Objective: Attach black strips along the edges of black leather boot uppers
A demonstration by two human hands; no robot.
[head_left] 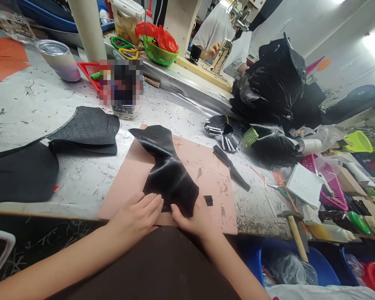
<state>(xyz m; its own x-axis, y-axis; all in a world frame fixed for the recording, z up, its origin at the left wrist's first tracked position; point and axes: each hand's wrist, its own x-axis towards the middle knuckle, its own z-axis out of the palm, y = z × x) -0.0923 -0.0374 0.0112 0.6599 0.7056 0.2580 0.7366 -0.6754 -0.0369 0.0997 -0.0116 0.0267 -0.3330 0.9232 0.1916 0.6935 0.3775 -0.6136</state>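
The black piece lies, glossy face up, on the pink sheet at the near side of the table, its upper left tip reaching past the sheet's edge. A crosswise line, apparently a seam, runs at its narrow waist, so joining there looks complete; whether the near edge is finished cannot be determined, as the hands cover it. In my judgement, handling of this edge is under way. The left hand is uncurled, fingers together and flat along the lower left edge, thumb out of sight. The right hand appears to grip the lower right corner, thumb at the near edge, fingers hidden beneath. A small black scrap sits just beside the right hand; a black strip crosses the sheet's right border. Bare pink surface shows on both sides of the piece, giving some lateral room. Towards the body, room is tight: the table's front edge and a dark garment are close. Left, well apart, lie folded dark pieces, condition not assessable; beyond the strip is a black part with white tabs. Farther right, a hammer overhangs the edge.
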